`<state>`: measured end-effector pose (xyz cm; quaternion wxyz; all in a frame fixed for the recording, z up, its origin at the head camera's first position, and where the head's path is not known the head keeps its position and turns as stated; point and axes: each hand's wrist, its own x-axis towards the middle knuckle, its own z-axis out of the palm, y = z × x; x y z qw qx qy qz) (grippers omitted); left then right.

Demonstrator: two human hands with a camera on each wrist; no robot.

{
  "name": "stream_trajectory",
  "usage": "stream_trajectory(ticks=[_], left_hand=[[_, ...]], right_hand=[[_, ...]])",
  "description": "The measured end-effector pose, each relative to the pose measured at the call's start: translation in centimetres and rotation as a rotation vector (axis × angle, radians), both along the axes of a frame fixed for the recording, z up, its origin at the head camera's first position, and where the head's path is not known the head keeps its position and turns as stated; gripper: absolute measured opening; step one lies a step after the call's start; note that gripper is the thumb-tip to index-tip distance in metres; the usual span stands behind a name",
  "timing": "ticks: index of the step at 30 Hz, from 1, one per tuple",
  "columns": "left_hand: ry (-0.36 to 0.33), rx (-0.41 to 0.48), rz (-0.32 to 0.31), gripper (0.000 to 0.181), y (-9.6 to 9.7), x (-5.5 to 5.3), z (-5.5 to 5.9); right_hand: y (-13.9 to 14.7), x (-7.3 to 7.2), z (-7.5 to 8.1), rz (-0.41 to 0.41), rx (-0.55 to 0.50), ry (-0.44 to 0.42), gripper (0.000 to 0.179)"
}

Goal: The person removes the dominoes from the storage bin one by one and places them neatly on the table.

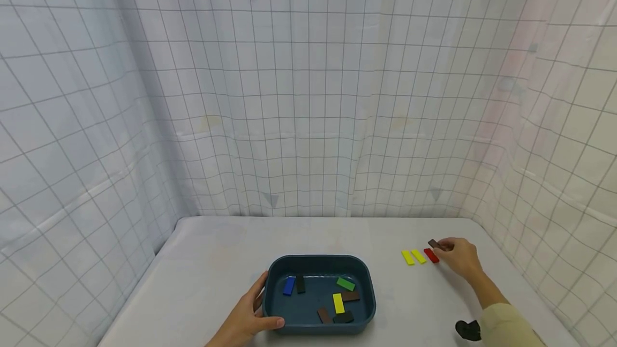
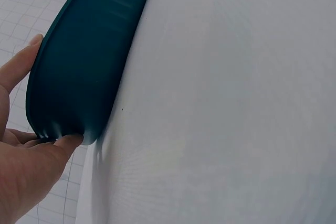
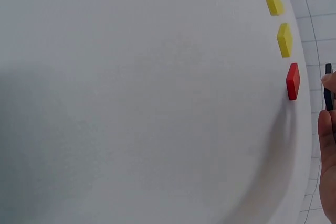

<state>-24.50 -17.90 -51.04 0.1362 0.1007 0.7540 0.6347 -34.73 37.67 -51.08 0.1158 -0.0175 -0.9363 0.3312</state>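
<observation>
At the near edge of the table (image 1: 207,261), the left hand (image 1: 246,317) rests against the 8 o'clock corner of the dark teal tray (image 1: 275,274), thumb along the front wall and fingers up the left side, steadying rather than lifting it. Inside the tray lie loose flat blocks: a blue block (image 1: 288,286) and a black one at 10 o'clock, a green block (image 1: 345,284) at 2 o'clock, and a yellow block (image 1: 338,303) among dark pieces toward 5 o'clock. A small black object (image 1: 467,330) sits near the right sleeve. Farther out, at 3 o'clock from the tray, the right hand (image 1: 460,257) pinches a dark brown block (image 1: 435,244) between thumb and fingertips, held just above the table surface. Immediately at its 9 o'clock stands a row: one red block (image 1: 431,255), then two yellow blocks (image 1: 413,257), evenly spaced and parallel. Judged from this layout, the step in hand is placing the brown block as the next member of the row. The next move calls for lowering it parallel to the red block, matching the existing gap, and releasing without nudging its neighbour.
</observation>
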Motion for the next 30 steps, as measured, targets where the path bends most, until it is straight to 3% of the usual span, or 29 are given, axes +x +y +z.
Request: stream_trajectory(ticks=[12, 19, 30], left_hand=[[0.0, 0.003, -0.002, 0.109, 0.1, -0.2, -0.1], [0.001, 0.009, -0.006, 0.109, 0.0, -0.1, 0.0], [-0.031, 0.041, -0.015, 0.109, 0.1, -0.3, -0.2]], right_hand=[[1.2, 0.8, -1.9, -0.108, -0.013, -0.044, 0.035], [0.8, 0.4, -3.2, -0.168, -0.008, -0.031, 0.037], [0.7, 0.6, -3.4, -0.18, 0.006, -0.007, 0.041]])
